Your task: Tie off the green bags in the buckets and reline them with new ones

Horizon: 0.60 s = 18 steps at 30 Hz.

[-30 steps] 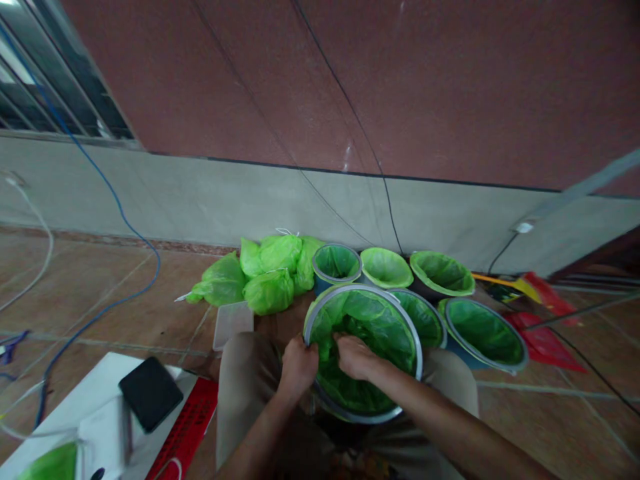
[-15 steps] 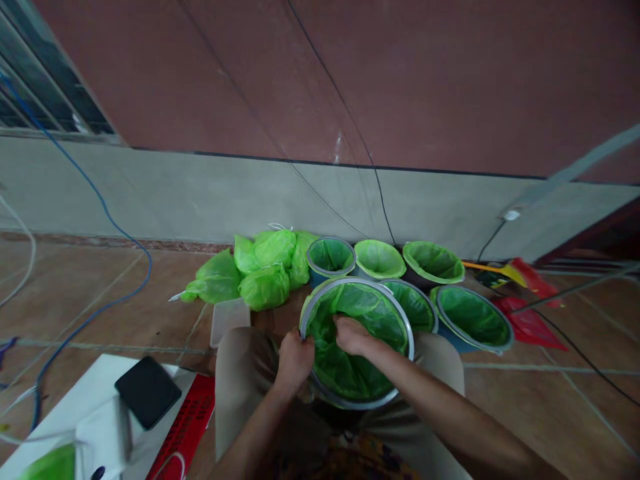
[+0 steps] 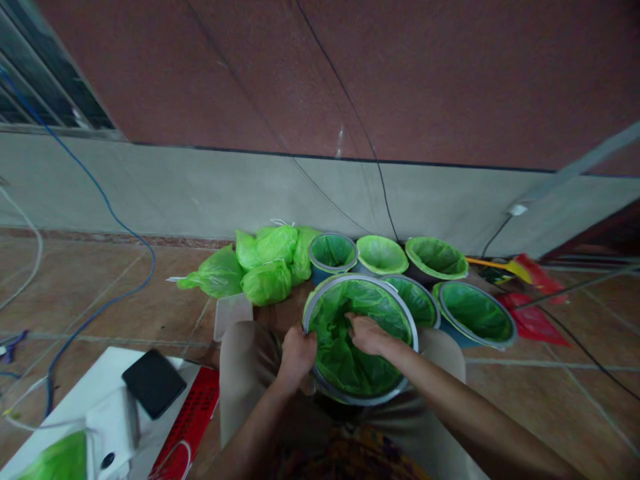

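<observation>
A round bin with a grey rim [image 3: 411, 320] stands between my knees, lined with a green bag [image 3: 360, 360]. My left hand [image 3: 299, 352] is closed on the rim at its left side, thumb at the edge. Inside the bin's mouth, my right hand [image 3: 367, 333] reaches over the liner with its fingers pointing left and touching the green plastic. Its fingertips are partly lost in the folds, so whether they pinch the bag is unclear. The bin's lower body is hidden by the rim and my legs.
Several lined bins [image 3: 477, 317] stand beyond and to the right. Filled green bags [image 3: 267, 283] lie by the wall, near a clear plastic box [image 3: 233, 313]. A red dustpan [image 3: 533, 320] is at right. A white board [image 3: 65, 400] holds a black device [image 3: 154, 384].
My right hand has shifted slightly right inside the bin, and the liner's folds have changed shape. My left hand stays on the rim. The view has moved slightly.
</observation>
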Motion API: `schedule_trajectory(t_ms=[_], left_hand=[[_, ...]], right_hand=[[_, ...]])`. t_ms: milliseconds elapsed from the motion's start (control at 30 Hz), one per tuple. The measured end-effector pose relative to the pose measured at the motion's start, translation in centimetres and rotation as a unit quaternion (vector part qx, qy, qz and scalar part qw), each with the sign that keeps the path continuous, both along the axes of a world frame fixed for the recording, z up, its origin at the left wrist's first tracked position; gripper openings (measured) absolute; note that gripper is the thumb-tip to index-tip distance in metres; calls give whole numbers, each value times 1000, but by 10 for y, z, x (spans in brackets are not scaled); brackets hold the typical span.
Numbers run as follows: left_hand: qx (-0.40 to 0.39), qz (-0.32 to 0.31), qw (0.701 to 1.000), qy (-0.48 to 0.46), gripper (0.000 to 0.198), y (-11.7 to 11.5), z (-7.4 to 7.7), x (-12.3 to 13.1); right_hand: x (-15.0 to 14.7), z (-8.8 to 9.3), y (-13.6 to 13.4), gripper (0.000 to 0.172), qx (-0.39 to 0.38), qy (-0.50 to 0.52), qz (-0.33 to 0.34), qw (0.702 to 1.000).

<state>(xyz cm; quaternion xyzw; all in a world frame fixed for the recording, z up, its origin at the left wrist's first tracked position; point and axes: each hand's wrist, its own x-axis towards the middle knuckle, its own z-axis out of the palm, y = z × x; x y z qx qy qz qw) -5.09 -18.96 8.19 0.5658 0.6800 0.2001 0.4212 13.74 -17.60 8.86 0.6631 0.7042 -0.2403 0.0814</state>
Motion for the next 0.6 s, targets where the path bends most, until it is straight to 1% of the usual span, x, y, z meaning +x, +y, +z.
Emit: schedule_trajectory(t_ms=[67, 100, 133, 200, 267, 333, 367, 400, 433, 467, 500, 533, 600], left_hand=[[-4, 6, 1000, 8, 20, 1, 0, 0], [-3, 9, 1000, 8, 20, 1, 0, 0], [0, 10, 1000, 5, 21, 1, -1, 0], [6, 10, 1000, -1, 22, 2, -4, 1], [8, 10, 1000, -9, 21, 2, -7, 2], [8, 12, 1000, -9, 20, 4, -11, 3], [9, 14, 1000, -7, 20, 5, -13, 3], [11, 16, 1000, -3, 20, 7, -16, 2], [12, 20, 1000, 1, 19, 9, -19, 1], [12, 24, 1000, 4, 19, 12, -23, 0], [9, 30, 999, 7, 18, 15, -28, -2], [3, 37, 999, 7, 17, 19, -34, -4], [-20, 54, 998, 4, 17, 29, -47, -7]], right_hand=[[8, -5, 3, 38, -48, -41, -44, 997], [12, -7, 5, 37, -58, -57, -62, 995], [14, -8, 8, 37, -59, -68, -72, 993], [13, -9, 10, 40, -43, -68, -72, 994], [4, -8, 3, 40, -21, -42, -42, 998], [-11, -10, -10, 36, -23, -7, 8, 1000], [-18, -11, -17, 32, -46, 3, 29, 999], [-24, -14, -25, 29, -86, 4, 43, 995], [-29, -17, -31, 27, -126, 2, 50, 991], [-31, -20, -35, 26, -151, 7, 54, 987], [-32, -23, -37, 27, -152, 22, 57, 987], [-29, -25, -36, 30, -130, 47, 60, 989], [-19, -25, -29, 34, -37, 110, 57, 992]])
